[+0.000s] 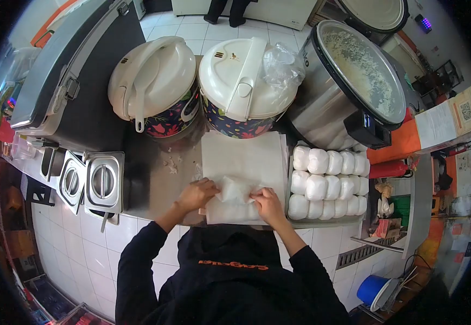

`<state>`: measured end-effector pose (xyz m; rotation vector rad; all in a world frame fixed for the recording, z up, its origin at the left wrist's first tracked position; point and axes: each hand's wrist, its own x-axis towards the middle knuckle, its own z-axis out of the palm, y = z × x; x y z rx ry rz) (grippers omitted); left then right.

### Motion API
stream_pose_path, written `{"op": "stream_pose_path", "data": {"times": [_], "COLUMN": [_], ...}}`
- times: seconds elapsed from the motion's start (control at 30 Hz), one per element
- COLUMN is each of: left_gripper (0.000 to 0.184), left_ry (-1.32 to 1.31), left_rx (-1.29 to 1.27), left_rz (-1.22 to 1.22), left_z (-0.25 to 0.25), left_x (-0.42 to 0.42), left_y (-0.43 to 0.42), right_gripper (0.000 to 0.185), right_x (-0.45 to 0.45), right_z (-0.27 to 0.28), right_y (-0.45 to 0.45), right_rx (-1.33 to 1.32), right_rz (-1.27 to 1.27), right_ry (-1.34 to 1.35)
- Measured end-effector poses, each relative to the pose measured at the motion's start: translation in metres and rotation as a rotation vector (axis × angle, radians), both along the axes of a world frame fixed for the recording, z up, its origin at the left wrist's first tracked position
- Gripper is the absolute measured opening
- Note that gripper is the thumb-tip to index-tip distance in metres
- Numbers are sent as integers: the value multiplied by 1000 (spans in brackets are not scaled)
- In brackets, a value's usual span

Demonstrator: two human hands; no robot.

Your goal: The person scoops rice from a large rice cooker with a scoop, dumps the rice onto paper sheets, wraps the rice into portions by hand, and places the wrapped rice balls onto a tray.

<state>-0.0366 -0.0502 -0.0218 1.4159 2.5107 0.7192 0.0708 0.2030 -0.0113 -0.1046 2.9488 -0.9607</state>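
Observation:
A stack of white paper sheets (241,154) lies in front of me on the metal counter. On its near part a sheet of white wrapping paper (235,190) is partly folded up; what it encloses, if anything, is hidden. My left hand (198,194) pinches the left side of this sheet, fingers closed. Opposite it, my right hand (268,205) grips the right edge between thumb and fingers. Close beside my right hand, a tray (298,221) carries rows of rounded white paper-wrapped packets (330,185).
Two lidded rice cookers (157,76) (241,81) stand behind the paper; a rice paddle (140,97) rests on the left one. An open steel pot of rice (368,76) leans in at right. Lidded steel containers (104,181) sit left. A person's legs (227,11) show beyond.

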Motion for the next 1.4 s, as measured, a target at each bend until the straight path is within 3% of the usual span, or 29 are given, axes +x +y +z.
{"op": "stream_pose_path", "data": {"times": [0.07, 0.13, 0.27, 0.33, 0.37, 0.4, 0.47, 0.57, 0.63, 0.67, 0.73, 0.8, 0.87, 0.93, 1.03, 1.1, 1.13, 1.2, 1.23, 1.27, 1.33, 1.4], "left_gripper": [16, 14, 15, 13, 12, 12, 12, 14, 14, 14, 16, 20, 22, 24, 23, 20, 20, 23, 23, 23, 26, 21], "left_ry": [-55, -154, -275, 392, 598, 600, 75, -94, 46, 193, 205, 238, 269, 305, 172, -494, -496, -854, -799, -800, -409, -394], "left_rx": [-104, -513, -714, -381, -229, -228, -290, -117, 3, 129, 92, 232, 187, 146, 331, 330, 328, 340, 169, 171, 220, 210], "left_rz": [-35, 123, 352, 494, 369, 370, 75, 251, 277, 304, 318, 284, 268, 253, 309, 696, 699, 913, 847, 842, 320, 308], "left_z": [12, 28, 22, 15, 11, 16, 23, 9, -6, -12, -7, 4, 11, 7, -1, 10, 25, 56, 60, 58, 52, 44], "left_x": [-14, -20, -33, -28, -32, -35, -41, -17, 8, 19, 25, 26, 24, 23, 19, 29, 33, 37, 38, 39, 43, 36], "left_y": [15, 35, 77, 85, 80, 74, 60, 41, 38, 37, 37, 36, 34, 35, 43, 53, 59, 73, 77, 77, 72, 68], "right_gripper": [17, 13, 16, 19, 19, 18, 17, 13, 8, 8, 16, 23, 30, 41, 32, 25, 19, 10, 10, 11, 11, 11], "right_x": [-19, -46, -70, -73, -72, -72, -68, -41, -22, -16, -8, -3, -2, -4, -19, -29, -36, -50, -57, -63, -74, -77], "right_z": [4, 5, -1, -1, 0, 6, 14, 6, -9, -14, -14, -9, -8, -10, -6, 10, 22, 39, 48, 52, 51, 41], "right_y": [6, 11, -4, -6, -3, 2, 5, -1, -15, -20, -27, -32, -39, -44, -43, -26, -19, -16, -15, -16, -25, -38], "right_rx": [13, 120, 255, 306, 308, 326, 340, 162, 237, 234, 300, 305, 305, 238, 26, -20, -66, -6, 36, 76, 105, 130], "right_rz": [-20, 4, -128, -136, -138, -32, 78, -25, -124, -125, -181, -166, -151, -169, -266, -279, -293, -300, -310, -321, -324, -318], "right_ry": [-157, -591, -430, 5, 6, 16, 31, 10, 293, 288, 240, 279, 314, 181, 284, 135, -12, 77, -14, -104, -109, -115]}}
